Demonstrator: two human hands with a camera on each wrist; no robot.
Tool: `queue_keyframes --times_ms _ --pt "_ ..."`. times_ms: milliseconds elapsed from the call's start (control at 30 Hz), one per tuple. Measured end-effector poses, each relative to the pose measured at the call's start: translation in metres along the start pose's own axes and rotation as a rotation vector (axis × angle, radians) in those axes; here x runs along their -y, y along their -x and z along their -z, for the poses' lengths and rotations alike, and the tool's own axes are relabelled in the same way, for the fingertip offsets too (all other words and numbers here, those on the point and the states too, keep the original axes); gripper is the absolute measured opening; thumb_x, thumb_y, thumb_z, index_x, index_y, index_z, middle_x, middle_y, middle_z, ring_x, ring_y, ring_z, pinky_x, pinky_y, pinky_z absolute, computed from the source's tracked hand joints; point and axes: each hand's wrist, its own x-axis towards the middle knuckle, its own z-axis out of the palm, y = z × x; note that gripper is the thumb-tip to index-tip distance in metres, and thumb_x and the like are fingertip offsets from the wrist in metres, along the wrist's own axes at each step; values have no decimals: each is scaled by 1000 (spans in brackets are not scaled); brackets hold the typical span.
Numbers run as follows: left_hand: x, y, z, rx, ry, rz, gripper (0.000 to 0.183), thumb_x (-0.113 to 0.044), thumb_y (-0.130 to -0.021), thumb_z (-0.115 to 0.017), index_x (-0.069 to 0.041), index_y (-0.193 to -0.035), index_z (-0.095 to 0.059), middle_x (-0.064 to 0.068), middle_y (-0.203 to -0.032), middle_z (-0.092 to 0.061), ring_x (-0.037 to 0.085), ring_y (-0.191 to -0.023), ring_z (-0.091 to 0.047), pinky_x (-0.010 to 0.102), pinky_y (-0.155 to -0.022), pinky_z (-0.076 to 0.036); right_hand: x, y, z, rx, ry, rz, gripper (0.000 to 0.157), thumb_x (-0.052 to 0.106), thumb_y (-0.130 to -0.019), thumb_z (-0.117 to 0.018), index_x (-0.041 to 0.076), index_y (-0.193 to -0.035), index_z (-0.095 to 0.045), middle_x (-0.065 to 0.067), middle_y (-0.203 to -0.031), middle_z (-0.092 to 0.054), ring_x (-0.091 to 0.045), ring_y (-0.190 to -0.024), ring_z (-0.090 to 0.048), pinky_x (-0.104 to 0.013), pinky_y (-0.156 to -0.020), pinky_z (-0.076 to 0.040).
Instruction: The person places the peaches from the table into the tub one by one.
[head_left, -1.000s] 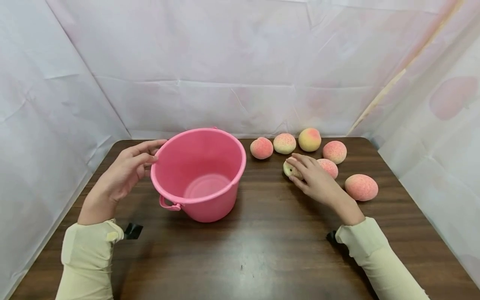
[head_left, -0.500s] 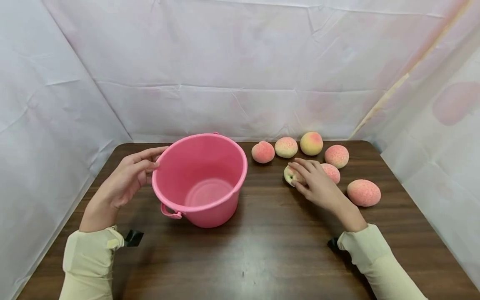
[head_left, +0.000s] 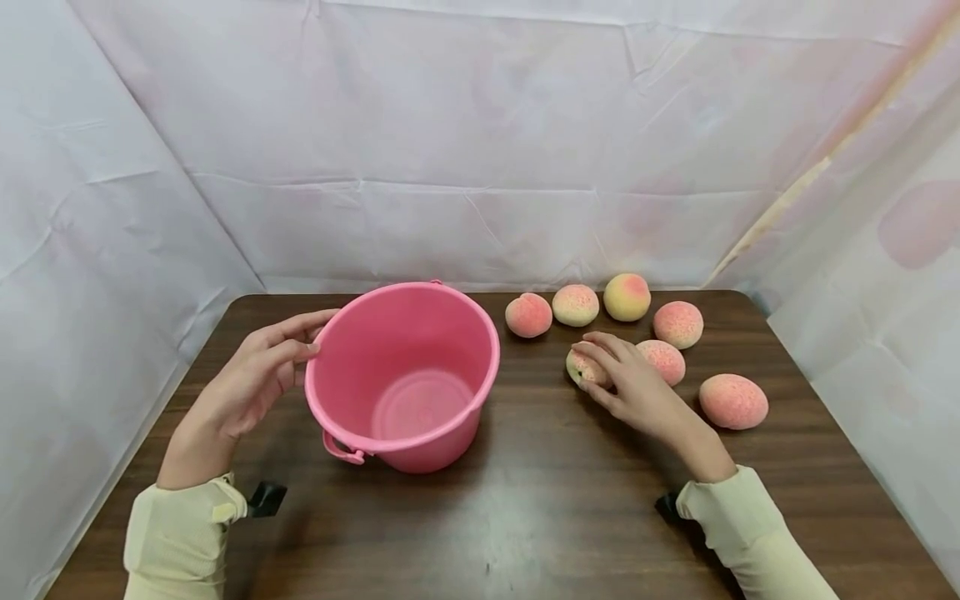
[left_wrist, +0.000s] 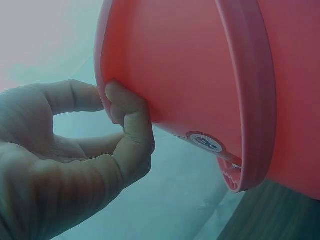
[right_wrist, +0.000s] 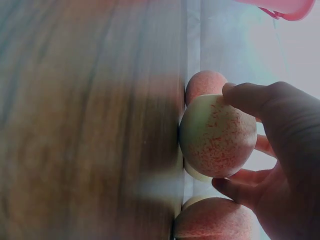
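My left hand [head_left: 255, 379] pinches the rim of a pink plastic bucket [head_left: 431, 454] at its left side, thumb and fingertips on either side of the edge. In the left wrist view, the fingertips press on the bucket wall [left_wrist: 175, 65] near the lip. The bucket stands on the table, its inside bare and its handle hanging down. Over on the right, my right hand [head_left: 633, 387] grips a pale, red-speckled peach [head_left: 583, 367]. From the right wrist view, thumb and fingers span this peach [right_wrist: 215, 137], which appears to rest on the table; the palm side is partly hidden.
Several other peaches lie on the dark wooden table [head_left: 480, 533], including a red one [head_left: 528, 316] near the bucket, a yellow one [head_left: 627, 297] at the back and an oval one [head_left: 733, 402] at far right. A white cloth wall [head_left: 465, 150] borders the back.
The whole scene has shifted down slightly in the head view. Both hands keep their places at the bucket rim and the peach.
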Motion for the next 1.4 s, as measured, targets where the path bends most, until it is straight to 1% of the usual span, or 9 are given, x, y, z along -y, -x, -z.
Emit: queue_keyframes --times_ms 167,300,400,533,667,833,1100,1333,1400 --pt "1 0 -1 -5 14 7 51 3 -100 -43 3 -150 -32 16 -126 -51 16 -94 -72 35 -75 -62 1 0 -1 8 -24 -2 52 31 -95 -66 27 -144 -48 -6 -148 -45 -32 -134 -44 -53 -109 -40" --pt "2 1 -3 -14 13 12 51 3 -100 -42 3 -150 -32 17 -126 -50 15 -93 -73 35 -76 -62 1 1 -2 -3 -35 18 50 29 -96 -65 26 -143 -50 -5 -147 -47 -29 -135 -42 -52 -108 -39" --pt "3 2 -3 -19 8 17 51 3 -101 -41 2 -151 -32 16 -126 -50 16 -90 -74 35 -75 -62 1 0 -3 -12 -23 32 49 30 -95 -65 26 -142 -52 -4 -146 -48 -28 -135 -41 -50 -107 -41" --pt "5 2 -6 -12 7 21 51 2 -101 -42 2 -150 -33 16 -125 -51 17 -89 -74 36 -75 -62 0 2 -4 -13 3 18 49 35 -96 -64 29 -142 -51 -4 -144 -49 -27 -133 -41 -50 -104 -43" --pt "7 3 -9 -5 11 19 50 1 -101 -44 2 -150 -33 14 -125 -52 17 -89 -74 35 -75 -62 0 4 -8 -12 -21 12 47 36 -97 -62 32 -142 -50 -3 -145 -48 -29 -132 -43 -52 -105 -42" --pt "5 2 -10 2 9 14 51 1 -100 -44 2 -150 -33 13 -125 -53 18 -92 -73 35 -76 -63 4 0 -13 -20 -55 41 43 37 -95 -64 31 -137 -53 -5 -143 -48 -31 -128 -47 -54 -104 -42" --pt "4 -1 -14 4 -9 29 51 0 -100 -46 1 -150 -34 14 -128 -52 17 -97 -71 35 -78 -62 9 -2 -16 -30 -67 64 36 37 -94 -66 30 -129 -59 -6 -139 -52 -29 -123 -49 -50 -103 -43" --pt "7 -1 -18 4 -3 16 51 0 -100 -46 1 -149 -35 16 -128 -50 15 -96 -71 35 -77 -62 14 0 -13 -21 -67 53 35 37 -95 -64 34 -129 -58 1 -141 -51 -25 -128 -46 -47 -106 -43" --pt "8 0 -19 -2 -15 19 51 0 -100 -47 0 -149 -36 17 -129 -50 16 -97 -71 35 -77 -62 14 2 -12 -20 -64 52 35 38 -95 -64 35 -130 -58 1 -142 -51 -24 -130 -45 -47 -107 -42"
